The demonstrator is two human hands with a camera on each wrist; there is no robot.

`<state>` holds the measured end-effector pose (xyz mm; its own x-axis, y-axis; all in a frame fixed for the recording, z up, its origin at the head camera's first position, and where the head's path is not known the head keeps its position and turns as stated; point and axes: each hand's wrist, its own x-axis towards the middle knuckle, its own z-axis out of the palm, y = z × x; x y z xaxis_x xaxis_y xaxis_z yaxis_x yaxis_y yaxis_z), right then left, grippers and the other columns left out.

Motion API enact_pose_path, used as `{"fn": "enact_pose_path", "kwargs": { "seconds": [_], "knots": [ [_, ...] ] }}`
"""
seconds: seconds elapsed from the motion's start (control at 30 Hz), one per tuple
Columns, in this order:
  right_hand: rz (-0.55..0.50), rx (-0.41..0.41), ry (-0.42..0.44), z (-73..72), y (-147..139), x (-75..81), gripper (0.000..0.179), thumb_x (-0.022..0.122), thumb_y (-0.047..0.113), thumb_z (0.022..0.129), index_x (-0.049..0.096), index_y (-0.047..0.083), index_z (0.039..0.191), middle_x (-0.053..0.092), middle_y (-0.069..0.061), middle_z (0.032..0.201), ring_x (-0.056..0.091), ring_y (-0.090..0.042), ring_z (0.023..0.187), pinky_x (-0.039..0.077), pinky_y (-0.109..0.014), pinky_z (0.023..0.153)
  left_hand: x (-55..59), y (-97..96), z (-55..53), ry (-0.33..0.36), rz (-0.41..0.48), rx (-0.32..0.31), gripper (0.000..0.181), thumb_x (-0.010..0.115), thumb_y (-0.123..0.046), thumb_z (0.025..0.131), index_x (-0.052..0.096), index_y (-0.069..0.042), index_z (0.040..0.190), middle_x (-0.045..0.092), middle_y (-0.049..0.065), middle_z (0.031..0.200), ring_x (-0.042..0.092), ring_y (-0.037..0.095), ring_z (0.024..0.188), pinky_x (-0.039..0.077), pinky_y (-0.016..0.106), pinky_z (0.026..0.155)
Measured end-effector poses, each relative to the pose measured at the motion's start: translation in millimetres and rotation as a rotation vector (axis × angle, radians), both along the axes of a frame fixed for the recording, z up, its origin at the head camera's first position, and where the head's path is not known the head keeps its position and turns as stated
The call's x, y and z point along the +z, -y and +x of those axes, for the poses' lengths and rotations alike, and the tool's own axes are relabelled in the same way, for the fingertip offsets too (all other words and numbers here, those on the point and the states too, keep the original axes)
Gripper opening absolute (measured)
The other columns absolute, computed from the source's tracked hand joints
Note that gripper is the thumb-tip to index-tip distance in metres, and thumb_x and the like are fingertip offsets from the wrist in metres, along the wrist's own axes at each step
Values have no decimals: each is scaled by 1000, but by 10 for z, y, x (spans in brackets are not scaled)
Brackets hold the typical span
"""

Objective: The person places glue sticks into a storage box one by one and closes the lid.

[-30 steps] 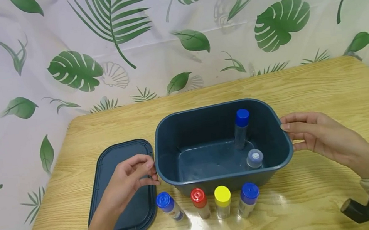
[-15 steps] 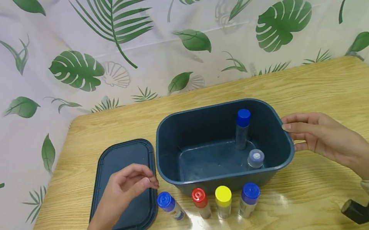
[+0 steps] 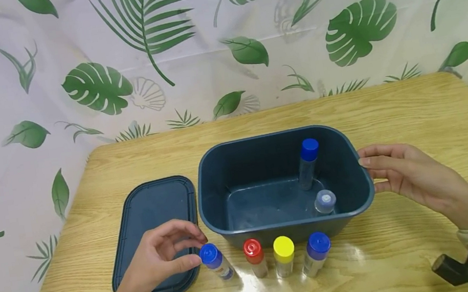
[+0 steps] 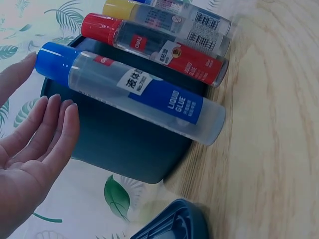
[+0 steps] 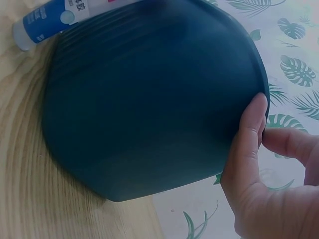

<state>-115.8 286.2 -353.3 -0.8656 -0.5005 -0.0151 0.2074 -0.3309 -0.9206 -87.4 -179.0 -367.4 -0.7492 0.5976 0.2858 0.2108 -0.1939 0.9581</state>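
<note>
Beside the bin's front left corner, my left hand curves around the blue cap of a liquid glue bottle. In the left wrist view its thumb tip is at the cap, while the other fingers stand apart from the bottle. My right hand touches the right end of the dark blue bin, with extended fingers on the outer wall and the thumb at the rim. Two bottles stand inside the bin: a blue-capped one and a pale-topped one.
In front of the bin stand a red-capped glue bottle, a yellow-capped bottle and another blue-capped bottle. Left of the bin, the dark blue lid lies flat on the wooden table. A leaf-patterned cloth hangs behind.
My left hand has moved from the bin's left side down and toward me to the leftmost blue-capped glue bottle, its thumb and fingers spreading. My right hand stays at the bin's right end.
</note>
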Motion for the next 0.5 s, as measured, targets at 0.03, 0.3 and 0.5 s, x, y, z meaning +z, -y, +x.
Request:
{"fn": "enact_pose_path", "kwargs": {
  "seconds": [0.03, 0.3, 0.5],
  "knots": [
    [-3, 3, 0, -1, 1, -1, 34, 32, -5, 102, 64, 1, 114, 67, -9, 106, 67, -19, 91, 58, -35, 77, 2, -3, 11, -9, -4, -5, 29, 67, 8, 85, 57, 6, 112, 63, 6, 109, 63, 18, 101, 53, 33, 91],
    [-24, 23, -10, -10, -3, -8, 35, 31, -5, 102, 63, 1, 115, 67, -9, 107, 67, -19, 92, 58, -35, 77, -51, -25, 67, -38, -32, -13, 38, 70, 12, 80, 56, 8, 115, 63, 5, 114, 62, 16, 105, 52, 32, 92],
    [-55, 28, 1, -23, -9, -24, 36, 29, -5, 103, 63, 0, 114, 66, -10, 106, 67, -19, 92, 58, -35, 77, -95, -71, 69, -40, -88, -16, 36, 71, 12, 80, 58, 9, 113, 64, 5, 111, 64, 17, 100, 53, 32, 90]
  ]
}}
